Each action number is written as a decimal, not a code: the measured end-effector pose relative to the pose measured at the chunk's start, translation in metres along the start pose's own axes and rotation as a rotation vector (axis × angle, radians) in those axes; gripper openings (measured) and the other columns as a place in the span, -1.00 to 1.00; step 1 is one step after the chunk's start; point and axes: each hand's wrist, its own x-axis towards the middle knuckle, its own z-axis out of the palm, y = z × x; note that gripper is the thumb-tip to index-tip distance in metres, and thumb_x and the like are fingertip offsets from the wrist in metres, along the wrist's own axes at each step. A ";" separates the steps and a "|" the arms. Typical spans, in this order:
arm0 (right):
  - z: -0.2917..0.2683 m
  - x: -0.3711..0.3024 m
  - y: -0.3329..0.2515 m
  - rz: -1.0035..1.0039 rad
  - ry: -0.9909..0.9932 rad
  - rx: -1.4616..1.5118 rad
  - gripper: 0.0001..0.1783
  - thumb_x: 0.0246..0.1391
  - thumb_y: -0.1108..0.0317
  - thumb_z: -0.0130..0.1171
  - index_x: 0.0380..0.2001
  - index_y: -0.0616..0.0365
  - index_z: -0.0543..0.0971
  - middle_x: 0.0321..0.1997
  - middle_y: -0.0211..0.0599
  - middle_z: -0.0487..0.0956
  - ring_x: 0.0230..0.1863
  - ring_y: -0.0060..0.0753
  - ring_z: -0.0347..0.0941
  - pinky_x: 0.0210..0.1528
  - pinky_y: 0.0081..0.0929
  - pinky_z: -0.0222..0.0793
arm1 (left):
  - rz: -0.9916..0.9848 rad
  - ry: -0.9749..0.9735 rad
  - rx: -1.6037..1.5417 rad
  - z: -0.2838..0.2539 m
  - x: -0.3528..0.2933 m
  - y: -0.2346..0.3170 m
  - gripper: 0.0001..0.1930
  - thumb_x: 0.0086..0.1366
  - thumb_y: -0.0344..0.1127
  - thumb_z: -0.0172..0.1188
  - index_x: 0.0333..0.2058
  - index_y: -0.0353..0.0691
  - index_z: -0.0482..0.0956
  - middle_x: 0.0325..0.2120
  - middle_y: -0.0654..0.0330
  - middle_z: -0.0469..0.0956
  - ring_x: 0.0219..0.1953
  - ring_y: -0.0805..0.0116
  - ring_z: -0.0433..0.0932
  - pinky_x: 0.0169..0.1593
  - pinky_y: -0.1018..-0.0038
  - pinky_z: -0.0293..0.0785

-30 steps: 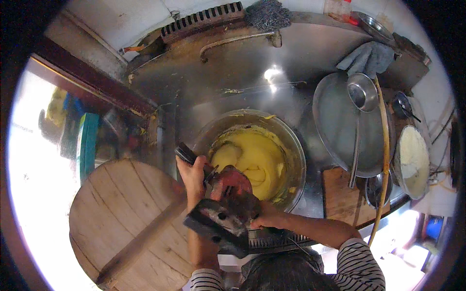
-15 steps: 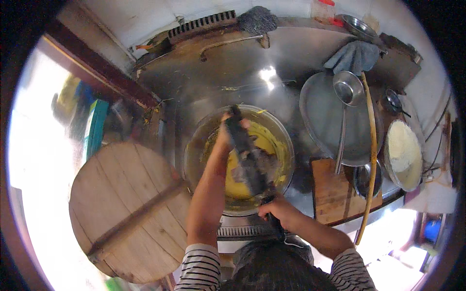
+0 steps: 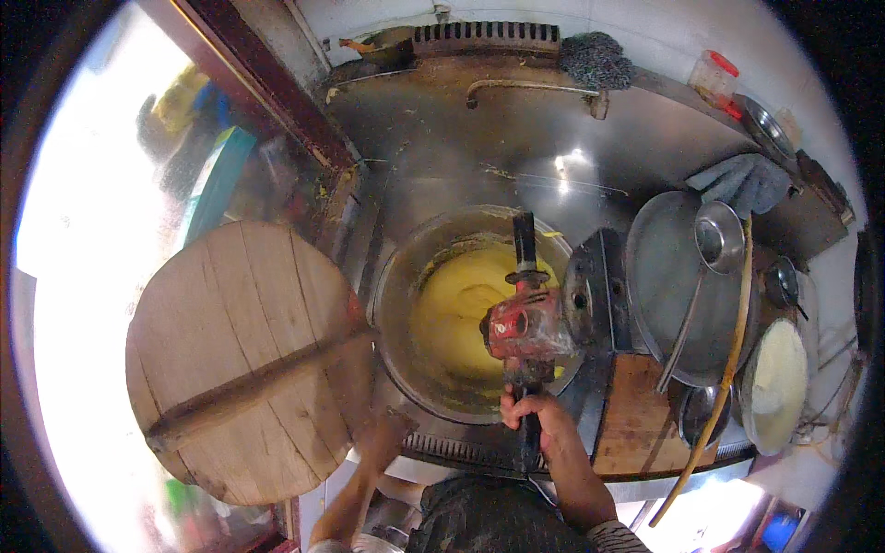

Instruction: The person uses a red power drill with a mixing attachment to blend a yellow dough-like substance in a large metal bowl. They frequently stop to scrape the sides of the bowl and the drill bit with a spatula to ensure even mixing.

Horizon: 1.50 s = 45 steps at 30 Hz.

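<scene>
My right hand is wrapped around the near black handle of a handheld electric mixer. The mixer has a worn red and grey body and a second black handle, which sticks up with no hand on it. It lies over the right side of a large round metal pot; its stirring end cannot be made out. Inside the pot is a thick, smooth yellow mash. Away from the mixer, my left hand is by the lower right edge of a round wooden lid, its fingers blurred.
Right of the pot are a wide metal basin with a long-handled ladle and a wooden stick across it. A cutting board and a bowl of pale flour-like powder are nearby. A tap runs along the back.
My left hand has let go of the mixer's far handle and moved down toward the wooden lid. The mixer has swung right, uncovering the yellow mash. The whole view has shifted.
</scene>
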 end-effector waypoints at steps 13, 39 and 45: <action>0.019 0.035 -0.035 -0.136 0.053 0.026 -0.58 -0.46 0.59 0.10 -0.33 0.17 0.38 -0.51 -0.33 0.39 -0.58 -0.42 0.25 -0.51 -0.52 0.17 | 0.044 0.339 -0.553 -0.013 -0.024 -0.038 -0.64 0.21 -0.41 -0.01 0.00 -0.30 0.28 -0.24 -0.15 0.40 -0.20 -0.09 0.41 -0.20 0.20 0.36; -0.018 -0.080 -0.030 -0.183 0.270 0.004 -0.47 -0.62 0.60 0.16 -0.34 0.23 0.38 -0.58 -0.30 0.39 -0.58 -0.38 0.33 -0.56 -0.53 0.21 | 0.960 -0.132 0.078 -0.198 0.380 0.174 -0.78 0.18 -0.26 -0.02 -0.24 -0.03 0.57 -0.41 0.12 0.56 -0.39 0.30 0.51 -0.25 0.39 0.41; 0.001 -0.083 -0.021 -0.126 0.291 -0.115 -0.57 -0.49 0.52 0.03 -0.35 0.27 0.32 -0.53 -0.31 0.34 -0.57 -0.45 0.20 -0.47 -0.57 0.10 | 0.571 -0.158 -1.047 -0.141 0.301 0.100 -0.61 0.16 -0.25 0.00 0.00 -0.07 0.40 -0.23 -0.11 0.49 -0.26 0.06 0.51 -0.17 0.29 0.42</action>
